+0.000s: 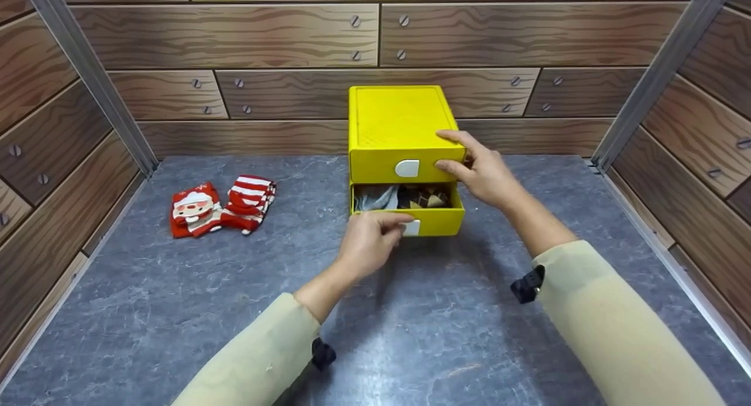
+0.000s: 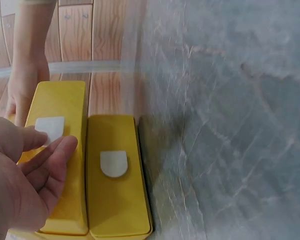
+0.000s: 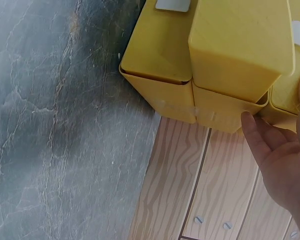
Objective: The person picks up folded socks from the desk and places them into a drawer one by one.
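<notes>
A yellow drawer cabinet [image 1: 399,115] stands at the back of the table. Its middle drawer [image 1: 443,221] is pulled partway out and holds a grey cloth [image 1: 378,198] and a dark, tan-patterned cloth [image 1: 429,196]. My left hand [image 1: 369,244] pinches that drawer's white handle [image 2: 50,128] between thumb and fingers. Below it, the bottom drawer [image 2: 115,200] is closed. My right hand [image 1: 484,168] grips the cabinet's upper right front corner, thumb on the top drawer's front [image 1: 378,165] and a finger on top. In the right wrist view, other fingers touch the cabinet's side.
Red-and-white Christmas socks [image 1: 249,203] lie folded on the grey marbled table [image 1: 193,312], left of the cabinet. Wood-patterned walls [image 1: 281,36] close off the back and both sides, with metal posts [image 1: 97,71] at the corners.
</notes>
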Motion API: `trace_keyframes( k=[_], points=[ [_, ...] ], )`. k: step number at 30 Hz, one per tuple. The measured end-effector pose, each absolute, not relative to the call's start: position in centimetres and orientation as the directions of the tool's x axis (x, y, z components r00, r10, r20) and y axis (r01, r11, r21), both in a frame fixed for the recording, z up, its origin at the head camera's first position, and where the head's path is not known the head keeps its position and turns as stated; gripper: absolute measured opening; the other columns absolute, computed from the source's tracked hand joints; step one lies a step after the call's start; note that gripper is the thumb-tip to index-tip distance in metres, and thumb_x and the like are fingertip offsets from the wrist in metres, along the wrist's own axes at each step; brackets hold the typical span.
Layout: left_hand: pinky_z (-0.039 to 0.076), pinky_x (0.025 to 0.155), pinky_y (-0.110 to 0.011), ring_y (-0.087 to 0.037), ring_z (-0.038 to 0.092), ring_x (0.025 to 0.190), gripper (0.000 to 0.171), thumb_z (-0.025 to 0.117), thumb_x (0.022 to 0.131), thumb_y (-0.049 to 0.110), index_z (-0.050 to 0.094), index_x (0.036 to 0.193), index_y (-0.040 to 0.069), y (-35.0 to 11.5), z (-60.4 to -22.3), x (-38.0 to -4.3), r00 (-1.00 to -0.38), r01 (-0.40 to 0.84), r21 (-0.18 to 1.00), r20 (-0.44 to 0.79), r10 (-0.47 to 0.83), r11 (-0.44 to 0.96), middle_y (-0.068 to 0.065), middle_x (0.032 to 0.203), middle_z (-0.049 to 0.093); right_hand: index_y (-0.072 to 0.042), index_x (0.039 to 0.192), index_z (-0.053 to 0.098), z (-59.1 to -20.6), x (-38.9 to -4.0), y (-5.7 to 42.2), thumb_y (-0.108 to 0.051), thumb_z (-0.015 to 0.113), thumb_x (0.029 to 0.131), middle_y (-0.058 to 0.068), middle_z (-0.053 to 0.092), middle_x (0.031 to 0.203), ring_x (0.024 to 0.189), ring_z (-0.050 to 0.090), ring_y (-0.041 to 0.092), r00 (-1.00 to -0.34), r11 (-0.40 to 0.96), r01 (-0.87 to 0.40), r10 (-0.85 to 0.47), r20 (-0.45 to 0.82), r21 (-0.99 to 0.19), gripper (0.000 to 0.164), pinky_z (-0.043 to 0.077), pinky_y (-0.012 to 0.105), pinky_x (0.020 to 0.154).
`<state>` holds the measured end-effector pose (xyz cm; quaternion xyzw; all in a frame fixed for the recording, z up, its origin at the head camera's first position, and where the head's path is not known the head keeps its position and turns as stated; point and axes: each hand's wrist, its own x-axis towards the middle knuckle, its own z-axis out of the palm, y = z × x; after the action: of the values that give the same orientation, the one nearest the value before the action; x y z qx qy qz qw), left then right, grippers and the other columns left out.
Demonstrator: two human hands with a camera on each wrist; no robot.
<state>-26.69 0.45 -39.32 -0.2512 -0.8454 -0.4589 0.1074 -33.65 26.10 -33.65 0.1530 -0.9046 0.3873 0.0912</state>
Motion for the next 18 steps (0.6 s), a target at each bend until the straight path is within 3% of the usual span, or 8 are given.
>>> trace_keyframes(
  k=[6,11,18],
  points=[
    [0.050,0.060,-0.024,-0.008,0.066,0.065,0.026,0.067,0.101,0.000,0.084,0.117,0.012,0.7,-39.3,-28.3,-0.874,0.482,0.750,0.376,0.308,0.453,-0.005,0.091,0.081,-0.033,0.158,0.048,-33.7,-33.7,26.0,-0.040,0.068,0.104,0.021,0.069,0.130,0.107,0.069,0.032,-0.929,0.652,-0.366,-0.210,0.306,-0.664,0.057,0.055,0.048,0.088],
    [0.047,0.061,-0.024,-0.007,0.058,0.061,0.026,0.067,0.102,0.001,0.083,0.118,0.013,0.8,-39.3,-29.1,-0.880,0.472,0.755,0.371,0.296,0.456,-0.005,0.089,0.080,-0.033,0.158,0.048,-33.7,-33.7,26.0,-0.040,0.067,0.104,0.021,0.068,0.131,0.110,0.069,0.033,-0.930,0.647,-0.363,-0.212,0.299,-0.671,0.058,0.055,0.049,0.090],
    [0.045,0.058,-0.023,-0.008,0.059,0.064,0.026,0.066,0.103,0.003,0.083,0.119,0.015,0.9,-39.3,-29.9,-0.895,0.443,0.765,0.346,0.282,0.468,-0.003,0.091,0.080,-0.034,0.159,0.047,-33.7,-33.6,26.1,-0.042,0.067,0.104,0.020,0.069,0.131,0.111,0.069,0.031,-0.937,0.647,-0.346,-0.209,0.279,-0.680,0.059,0.055,0.047,0.089]
  ],
)
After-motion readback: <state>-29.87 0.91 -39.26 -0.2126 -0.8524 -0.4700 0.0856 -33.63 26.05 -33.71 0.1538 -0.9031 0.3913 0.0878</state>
